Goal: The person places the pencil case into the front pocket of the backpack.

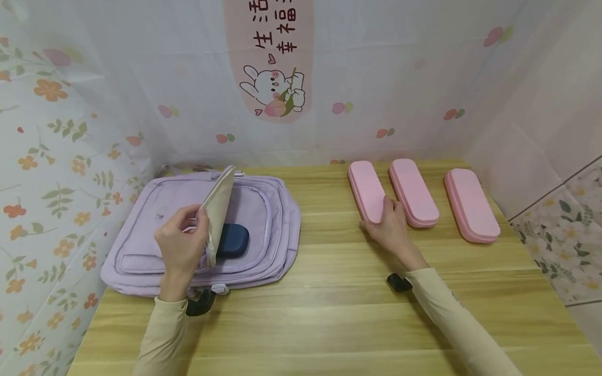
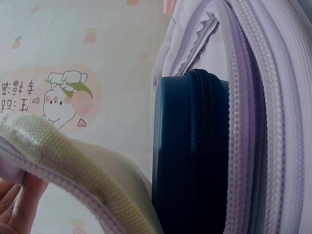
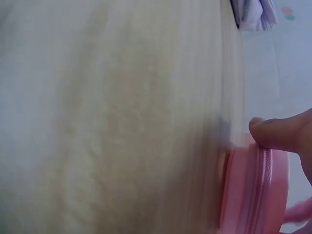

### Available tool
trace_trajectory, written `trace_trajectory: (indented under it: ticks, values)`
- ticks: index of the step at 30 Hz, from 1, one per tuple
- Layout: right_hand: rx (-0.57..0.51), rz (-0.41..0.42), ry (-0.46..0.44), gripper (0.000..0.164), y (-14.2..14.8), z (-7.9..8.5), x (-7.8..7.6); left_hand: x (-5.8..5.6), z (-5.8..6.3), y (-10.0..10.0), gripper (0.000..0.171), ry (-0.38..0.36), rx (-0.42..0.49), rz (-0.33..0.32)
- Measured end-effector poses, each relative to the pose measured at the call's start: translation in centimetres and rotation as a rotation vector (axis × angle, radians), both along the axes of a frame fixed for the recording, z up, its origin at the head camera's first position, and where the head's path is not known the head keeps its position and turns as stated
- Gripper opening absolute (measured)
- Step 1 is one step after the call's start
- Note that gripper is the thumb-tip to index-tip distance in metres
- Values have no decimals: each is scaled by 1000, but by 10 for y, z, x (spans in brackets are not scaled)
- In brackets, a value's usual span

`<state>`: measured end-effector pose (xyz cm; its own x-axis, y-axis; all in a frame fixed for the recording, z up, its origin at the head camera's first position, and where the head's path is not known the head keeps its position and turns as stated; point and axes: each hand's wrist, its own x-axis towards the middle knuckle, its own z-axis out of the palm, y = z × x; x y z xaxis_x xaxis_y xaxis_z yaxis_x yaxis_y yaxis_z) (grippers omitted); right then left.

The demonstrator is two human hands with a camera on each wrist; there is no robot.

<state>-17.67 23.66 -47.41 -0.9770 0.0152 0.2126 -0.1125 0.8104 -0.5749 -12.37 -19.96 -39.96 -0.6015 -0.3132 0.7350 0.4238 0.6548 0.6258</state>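
Observation:
My left hand (image 1: 182, 237) pinches the edge of the raised front flap (image 1: 221, 203) of a lilac backpack (image 1: 136, 224), which lies flat on the table. In the opened pocket sits a navy zippered case (image 2: 190, 156), partly hidden by the flap in the head view. On the right, my right hand (image 1: 390, 227) grips the near end of a pink zippered pencil case (image 1: 364, 185), the leftmost of three. Its thumb (image 3: 278, 131) lies over the zippered edge, while the other fingers are mostly out of sight.
Two more pink pencil cases (image 1: 414, 193) (image 1: 472, 203) lie to the right of the held one. Behind the wooden table (image 1: 305, 313) hangs a printed cloth (image 1: 188, 78), and a floral cloth (image 1: 47, 183) covers the left side.

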Motion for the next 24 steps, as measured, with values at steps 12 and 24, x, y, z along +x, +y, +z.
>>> trace_trajectory:
  ticks: [12,24]
  values:
    - [26,-122,1,86,-1,-1,7,0,-1,-1,7,0,13,-4]
    - [-16,-156,30,72,-7,1,9,0,-3,-1,6,2,19,-12]
